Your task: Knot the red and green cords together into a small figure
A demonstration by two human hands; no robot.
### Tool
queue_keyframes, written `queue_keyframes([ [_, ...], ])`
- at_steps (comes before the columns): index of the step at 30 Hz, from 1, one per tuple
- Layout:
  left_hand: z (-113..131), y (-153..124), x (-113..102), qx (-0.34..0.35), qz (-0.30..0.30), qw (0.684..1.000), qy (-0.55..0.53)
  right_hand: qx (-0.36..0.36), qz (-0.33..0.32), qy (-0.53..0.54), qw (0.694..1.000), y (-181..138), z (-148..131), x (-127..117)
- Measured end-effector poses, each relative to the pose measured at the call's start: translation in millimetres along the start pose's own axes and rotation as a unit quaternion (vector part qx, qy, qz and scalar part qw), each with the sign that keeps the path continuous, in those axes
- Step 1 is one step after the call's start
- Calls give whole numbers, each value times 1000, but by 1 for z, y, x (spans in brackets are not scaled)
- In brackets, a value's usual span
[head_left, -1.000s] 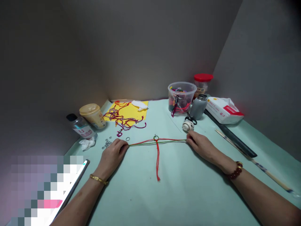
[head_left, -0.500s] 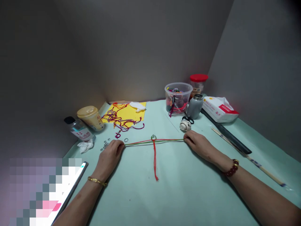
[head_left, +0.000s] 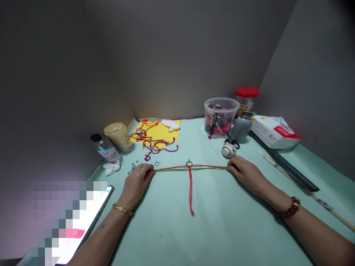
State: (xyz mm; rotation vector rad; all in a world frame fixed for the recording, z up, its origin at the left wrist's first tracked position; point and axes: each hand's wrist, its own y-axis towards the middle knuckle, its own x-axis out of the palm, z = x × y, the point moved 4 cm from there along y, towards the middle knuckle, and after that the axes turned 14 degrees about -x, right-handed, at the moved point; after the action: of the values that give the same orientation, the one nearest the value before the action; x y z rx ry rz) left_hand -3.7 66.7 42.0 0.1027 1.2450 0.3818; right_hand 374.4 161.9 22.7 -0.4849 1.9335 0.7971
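Head view, looking fwd & down: my hands are well apart on the tabletop (head_left: 222,236), each pinching one end of a red-and-green cord pair (head_left: 191,167) that runs straight across between them and looks taut. My L hand (head_left: 137,184), w/ a gold bracelet (head_left: 122,210), holds the left end; my R hand (head_left: 245,175), w/ a dark red bead bracelet (head_left: 290,208), holds the right end.

The cord pair lies mid-tabletop, right in front of me. At its centre sits a small metal ring (head_left: 189,163), and a single red cord (head_left: 190,192) runs from there toward me, flat on the surface.

Just past my L hand: tiny metal rings (head_left: 133,167) and a tissue (head_left: 112,168). Beyond them, tangled purple & red threads (head_left: 149,136) on a yellow sheet (head_left: 169,127). Near my R hand: a round white ornament (head_left: 229,150) by black-handled scissors (head_left: 231,142). Farther back: a clear plastic tub (head_left: 222,112) of threads & a gray flask (head_left: 241,127). Lower left: a phone (head_left: 83,225), partly pixelated.
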Motion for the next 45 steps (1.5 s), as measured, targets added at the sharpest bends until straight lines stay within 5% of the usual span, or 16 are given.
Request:
queue_keyframes([
  [17, 8, 1, 0, -59, -12, 988, 145, 26, -30, -108, 993, 2, -2, 2],
  [26, 1, -1, -7, -28, 8, 1000, -6, -10, 17, -69, 997, -2, -2, 2],
  [33, -19, 3, -33, -104, 136, 983, -71, -7, 1, -57, 998, -6, 5, 6],
  [40, -28, 0, -48, -136, 109, 984, -38, -9, -2, -40, 999, -8, 9, 7],
  [45, -40, -22, -66, -182, -32, 979, 81, -16, -3, -32, 999, -9, 12, 7],
])
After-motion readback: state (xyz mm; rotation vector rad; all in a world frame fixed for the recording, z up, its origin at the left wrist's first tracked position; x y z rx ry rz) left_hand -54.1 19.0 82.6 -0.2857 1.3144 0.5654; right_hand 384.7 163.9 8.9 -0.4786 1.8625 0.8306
